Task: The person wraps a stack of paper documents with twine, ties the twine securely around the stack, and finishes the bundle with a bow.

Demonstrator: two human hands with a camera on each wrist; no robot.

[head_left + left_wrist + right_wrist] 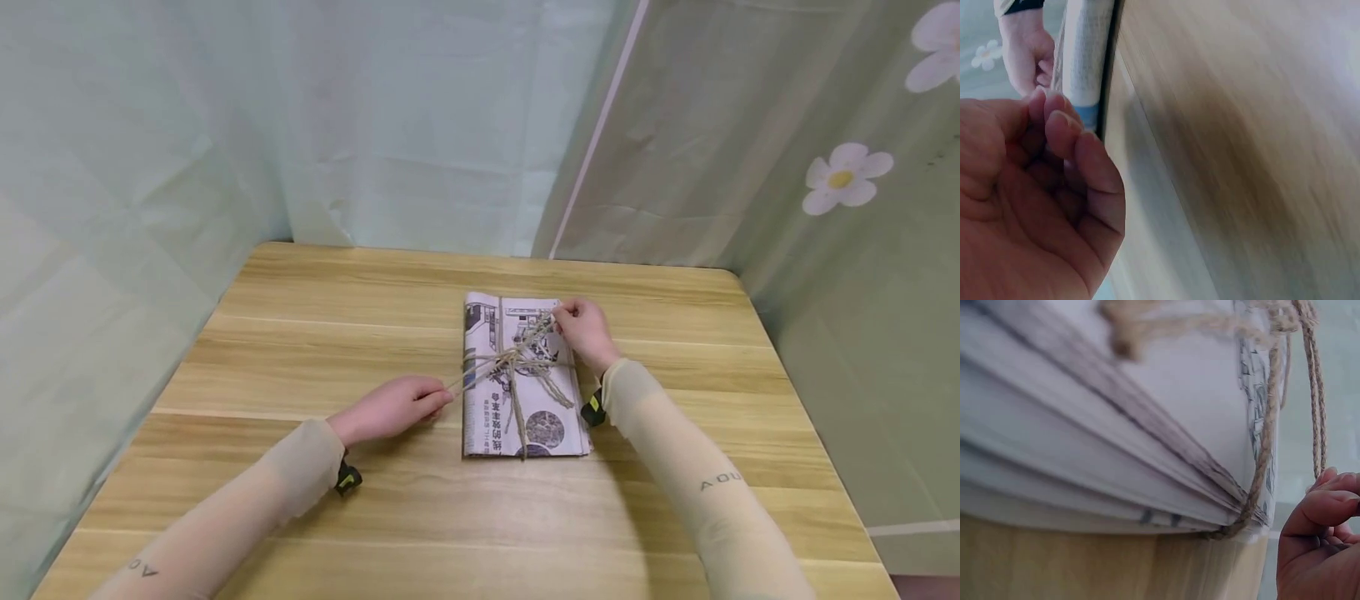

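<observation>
A stack of folded newspapers (540,398) lies on the table, bound crosswise with brown twine (512,355) knotted near its middle. To the left of the stack, my left hand (397,407) pinches a strand of the twine between thumb and fingertips; it runs straight back to the knot. My right hand (587,329), over the upper right corner, pinches a doubled length of twine (1316,412), stretched taut in the right wrist view. Two loose twine ends hang from the knot across the lower half of the top sheet. The fingertips hide the held ends.
The wooden table (360,333) extends around the stack on all sides. A pale curtain (420,125) hangs behind its far edge, and a greenish curtain with white flowers (847,179) hangs on the right.
</observation>
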